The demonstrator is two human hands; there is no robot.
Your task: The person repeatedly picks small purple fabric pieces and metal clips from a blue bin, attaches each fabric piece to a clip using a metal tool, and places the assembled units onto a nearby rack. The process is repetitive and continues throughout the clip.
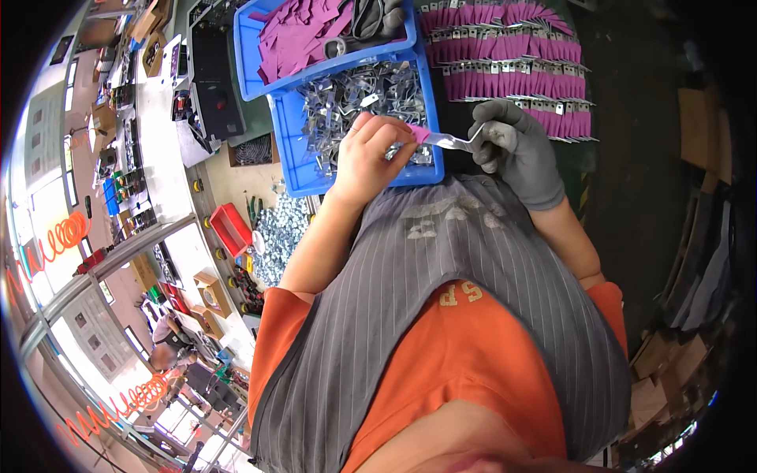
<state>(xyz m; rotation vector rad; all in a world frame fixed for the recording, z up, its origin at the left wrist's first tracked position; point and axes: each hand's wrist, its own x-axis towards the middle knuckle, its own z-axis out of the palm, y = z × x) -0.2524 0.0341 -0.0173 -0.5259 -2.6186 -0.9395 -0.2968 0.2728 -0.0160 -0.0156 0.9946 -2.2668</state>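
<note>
The metal strip is held between both hands, in front of our apron, and we see a bend at its 3 o'clock end and a purple piece at its 9 o'clock end. At 9 o'clock, our bare left hand pinches the purple end between thumb and fingers, nearly closed. At 3 o'clock, our right hand, in a grey glove, has its fingers curled in, thumb and fingertips closed on the bent end.

From the strip, we find a blue bin of loose metal parts just beyond, at 10 o'clock. Farther out, toward 11, an upper bin holds flat purple pieces and a dark grey glove. At 1 o'clock stand rows of purple-covered strips. Toward 8 o'clock, well apart, we see a red tray beside a heap of small metallic pieces.
</note>
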